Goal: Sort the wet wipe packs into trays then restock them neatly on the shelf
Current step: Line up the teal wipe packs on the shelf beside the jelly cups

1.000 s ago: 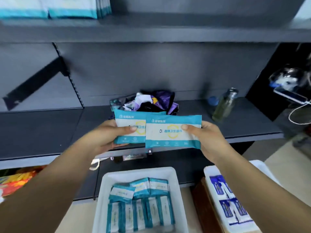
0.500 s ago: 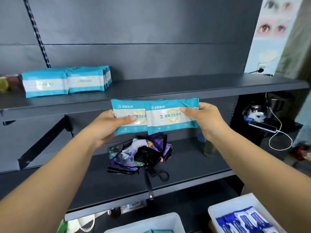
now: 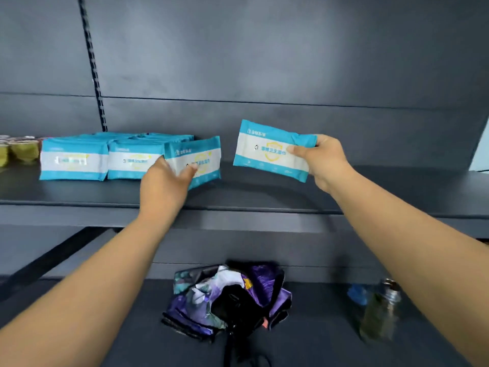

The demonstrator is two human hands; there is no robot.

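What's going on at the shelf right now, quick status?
Left hand setting a wipe pack beside the shelved packs. Right hand holds a second pack above the upper shelf. Nothing blocking.

Your left hand [image 3: 165,185] sets one teal-and-white plastic wipe pack [image 3: 197,160] beside the shelved row of packs [image 3: 103,157] on the dark grey metal shelf [image 3: 264,192], while your right hand [image 3: 324,161] grips another pack [image 3: 270,152] above it.

A shop aisle, seen at the shelving during restocking.

Dark metal retail shelving [image 3: 264,193] with a slotted upright [image 3: 92,70] and plain back panel fills the view; identical teal-and-white wet wipe packs [image 3: 105,157] stand faced-out in rows on that shelf, small green-filled cups [image 3: 18,152] at its left end, and a folded umbrella [image 3: 230,300] and bottle [image 3: 378,313] lie on the shelf below.
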